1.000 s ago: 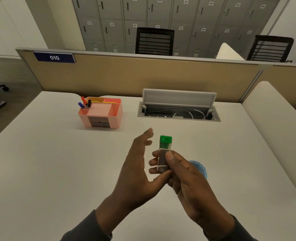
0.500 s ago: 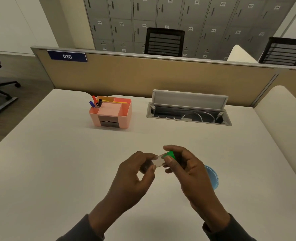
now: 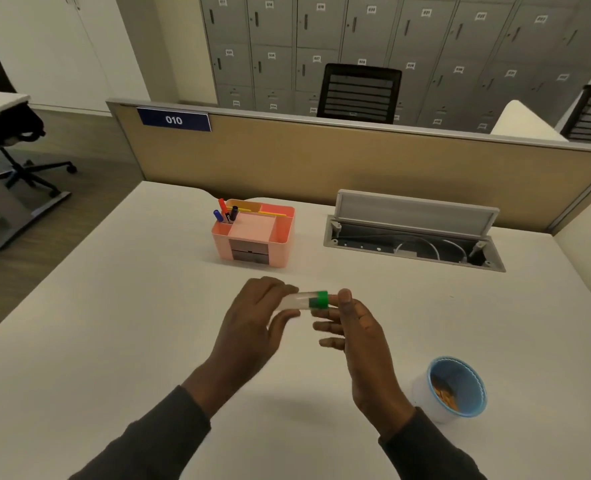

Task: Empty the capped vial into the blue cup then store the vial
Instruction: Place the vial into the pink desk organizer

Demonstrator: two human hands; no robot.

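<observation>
**Capped vial held sideways between two hands above the surface**

The vial (image 3: 299, 301) is held roughly horizontal in the air above the white surface (image 3: 114, 323), its clear body pointing left and its green cap (image 3: 319, 300) pointing right. The cap is seated on the vial. The clear body appears empty, though motion blur leaves this uncertain. The left hand (image 3: 252, 317) is closed around the vial's clear body, with fingers above and the thumb beneath. The right hand (image 3: 354, 327) is loosely curled at the cap end, its thumb tip set against the cap; whether the other fingers touch the cap cannot be told.

The blue cup (image 3: 455, 388) is stood upright on the surface to the right of the right wrist, well apart from the vial. Orange-brown contents are seen at its bottom.

Farther back, a pink desk organiser (image 3: 254, 235) is placed on the surface, with pens (image 3: 225, 211) stood in its left rear compartment. To its right, a cable hatch (image 3: 413, 237) is set into the surface with its lid raised.
</observation>
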